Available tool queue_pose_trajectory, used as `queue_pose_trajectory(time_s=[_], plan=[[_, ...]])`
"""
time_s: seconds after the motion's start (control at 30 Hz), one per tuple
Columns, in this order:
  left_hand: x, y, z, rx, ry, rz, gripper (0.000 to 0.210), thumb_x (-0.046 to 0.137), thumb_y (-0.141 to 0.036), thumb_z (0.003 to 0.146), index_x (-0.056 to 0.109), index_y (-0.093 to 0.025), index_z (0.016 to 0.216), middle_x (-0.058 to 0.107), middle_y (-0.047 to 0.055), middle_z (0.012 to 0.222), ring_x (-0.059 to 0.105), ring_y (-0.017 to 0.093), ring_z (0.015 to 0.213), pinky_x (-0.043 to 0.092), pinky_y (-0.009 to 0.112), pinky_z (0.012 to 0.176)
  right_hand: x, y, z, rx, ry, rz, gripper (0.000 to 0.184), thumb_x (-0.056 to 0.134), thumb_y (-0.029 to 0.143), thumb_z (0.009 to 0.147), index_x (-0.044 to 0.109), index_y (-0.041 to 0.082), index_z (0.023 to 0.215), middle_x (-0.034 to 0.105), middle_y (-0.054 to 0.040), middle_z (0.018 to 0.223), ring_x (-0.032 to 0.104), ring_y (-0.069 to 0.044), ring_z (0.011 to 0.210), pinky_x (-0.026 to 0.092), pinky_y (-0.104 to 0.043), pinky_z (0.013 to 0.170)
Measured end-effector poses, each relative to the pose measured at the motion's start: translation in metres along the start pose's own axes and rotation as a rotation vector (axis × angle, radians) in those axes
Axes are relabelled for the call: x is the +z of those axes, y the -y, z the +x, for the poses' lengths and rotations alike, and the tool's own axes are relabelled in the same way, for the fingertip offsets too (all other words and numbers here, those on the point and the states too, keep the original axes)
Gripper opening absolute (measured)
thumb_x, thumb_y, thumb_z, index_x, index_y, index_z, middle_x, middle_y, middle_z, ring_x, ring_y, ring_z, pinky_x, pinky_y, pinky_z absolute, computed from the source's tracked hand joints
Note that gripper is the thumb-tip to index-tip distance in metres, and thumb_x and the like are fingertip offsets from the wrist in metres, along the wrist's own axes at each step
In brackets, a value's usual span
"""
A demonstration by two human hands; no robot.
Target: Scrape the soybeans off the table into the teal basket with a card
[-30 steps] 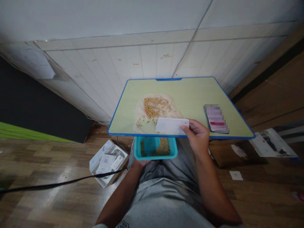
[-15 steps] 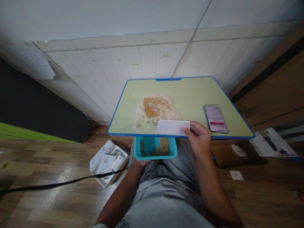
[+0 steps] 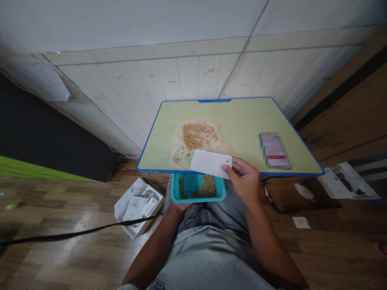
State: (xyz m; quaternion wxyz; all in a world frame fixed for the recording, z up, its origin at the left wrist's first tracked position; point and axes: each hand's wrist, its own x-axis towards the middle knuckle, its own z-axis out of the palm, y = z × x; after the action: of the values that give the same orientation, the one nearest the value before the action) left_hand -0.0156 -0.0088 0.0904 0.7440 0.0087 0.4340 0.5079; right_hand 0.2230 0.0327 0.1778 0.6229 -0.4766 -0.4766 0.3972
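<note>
My right hand (image 3: 243,177) pinches one end of a flat white plastic scraper (image 3: 210,162) with a small hole near the grip. The scraper hangs over the table's front edge, partly above a teal plastic tray (image 3: 223,189). From below, my left hand (image 3: 181,206) supports the tray against the edge; most of its fingers are hidden underneath. Round yellow beans (image 3: 208,187), like soybeans, lie in the tray, mostly at its right. On the small folding table (image 3: 242,117) are more beans (image 3: 191,139) mixed in a patch of white rice-like grains (image 3: 222,143).
A phone (image 3: 275,151) lies on the table's right side. An open white box (image 3: 139,209) with cables and papers stands on the floor at left. A black strap (image 3: 90,233) crosses the lower left. The panelled wall (image 3: 187,76) rises behind the table.
My right hand and the scraper have moved left and slightly towards me, and the scraper now tilts down to the right over the tray. The tray has barely moved.
</note>
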Motion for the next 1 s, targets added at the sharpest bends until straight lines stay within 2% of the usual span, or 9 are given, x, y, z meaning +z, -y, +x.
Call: queue_pose_trajectory(time_s=[0.13,0.37,0.5,0.7,0.83,1.0], plan=[[-0.003,-0.001,0.0,-0.028,-0.041,0.016,0.07,0.052,-0.064,0.121,0.086,-0.03,0.172,0.096,0.009,0.161,0.073,0.044,0.178,0.061,0.063,0.148,-0.005,-0.006,0.004,-0.012,-0.109,-0.031,0.039,0.107,0.053,0.093,0.1,0.024,0.118,0.103,-0.0126,0.113,0.103,-0.037,0.101,0.086,-0.048,0.091],[-0.005,0.001,0.001,-0.029,-0.079,0.003,0.071,0.045,-0.063,0.122,0.087,-0.032,0.17,0.101,0.007,0.148,0.079,0.043,0.171,0.062,0.066,0.147,-0.012,-0.004,0.018,-0.062,-0.264,-0.082,0.039,0.103,0.049,0.09,0.1,0.021,0.117,0.103,-0.0135,0.111,0.101,-0.038,0.098,0.086,-0.054,0.096],[-0.012,0.002,0.005,-0.012,-0.053,0.005,0.071,0.048,-0.067,0.12,0.087,-0.033,0.17,0.099,0.007,0.153,0.076,0.043,0.174,0.06,0.067,0.149,-0.013,-0.003,0.024,-0.084,-0.29,-0.085,0.038,0.104,0.049,0.091,0.098,0.021,0.115,0.102,-0.0136,0.109,0.101,-0.038,0.101,0.086,-0.058,0.103],[-0.03,0.006,0.016,-0.012,0.009,0.022,0.07,0.063,-0.07,0.113,0.09,-0.033,0.167,0.098,0.009,0.156,0.073,0.047,0.177,0.057,0.07,0.15,-0.013,0.004,0.031,-0.197,-0.391,-0.064,0.036,0.104,0.047,0.089,0.096,0.021,0.111,0.101,-0.0124,0.107,0.099,-0.034,0.096,0.086,-0.054,0.1],[-0.036,0.008,0.021,-0.033,0.03,-0.023,0.069,0.06,-0.069,0.115,0.09,-0.034,0.167,0.098,0.01,0.156,0.07,0.048,0.18,0.055,0.072,0.152,-0.012,0.007,0.035,-0.23,-0.381,-0.104,0.03,0.101,0.043,0.092,0.096,0.021,0.111,0.1,-0.0112,0.104,0.098,-0.033,0.093,0.085,-0.052,0.1],[-0.044,0.01,0.026,-0.033,0.111,-0.069,0.069,0.062,-0.065,0.114,0.088,-0.036,0.171,0.095,0.008,0.163,0.064,0.048,0.185,0.051,0.074,0.154,-0.011,0.006,0.035,-0.234,-0.327,-0.136,0.024,0.097,0.039,0.093,0.098,0.023,0.111,0.1,-0.0096,0.101,0.097,-0.032,0.09,0.085,-0.047,0.091]])
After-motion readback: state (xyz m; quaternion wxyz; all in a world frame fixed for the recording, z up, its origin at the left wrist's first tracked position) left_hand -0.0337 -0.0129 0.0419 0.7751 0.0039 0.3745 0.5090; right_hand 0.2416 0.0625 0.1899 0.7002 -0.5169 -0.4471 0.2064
